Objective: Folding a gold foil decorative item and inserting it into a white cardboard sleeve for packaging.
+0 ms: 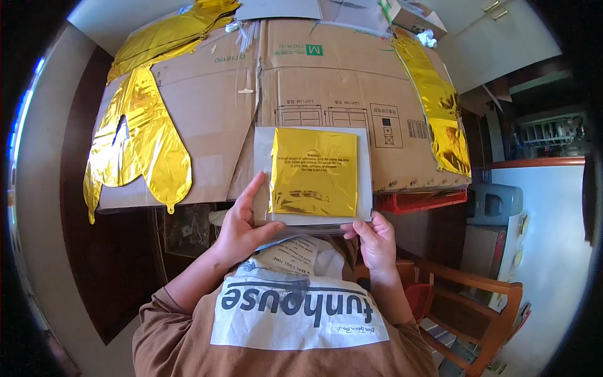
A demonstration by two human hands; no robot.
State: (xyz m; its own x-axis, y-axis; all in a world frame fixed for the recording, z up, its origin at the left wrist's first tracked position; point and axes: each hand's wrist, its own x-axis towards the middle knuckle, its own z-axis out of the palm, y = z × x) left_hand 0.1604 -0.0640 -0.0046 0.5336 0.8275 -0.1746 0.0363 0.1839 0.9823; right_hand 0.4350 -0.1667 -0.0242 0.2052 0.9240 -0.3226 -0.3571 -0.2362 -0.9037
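A clear plastic bag with a white backing and a flat, folded gold foil balloon inside is held up in front of my chest, over the near edge of the cardboard. My left hand grips its lower left side, thumb on the front and index finger stretched up along the edge. At the lower right corner, my right hand pinches the bag's bottom edge between thumb and fingers. Small dark print shows on the bag's front. Parts of the fingers behind the bag are hidden.
Brown cardboard covers the table. Flat gold foil balloons lie at left, far left and right, some overhanging the edge. White sticks lie at the back. A red plastic bin and wooden chair stand at right.
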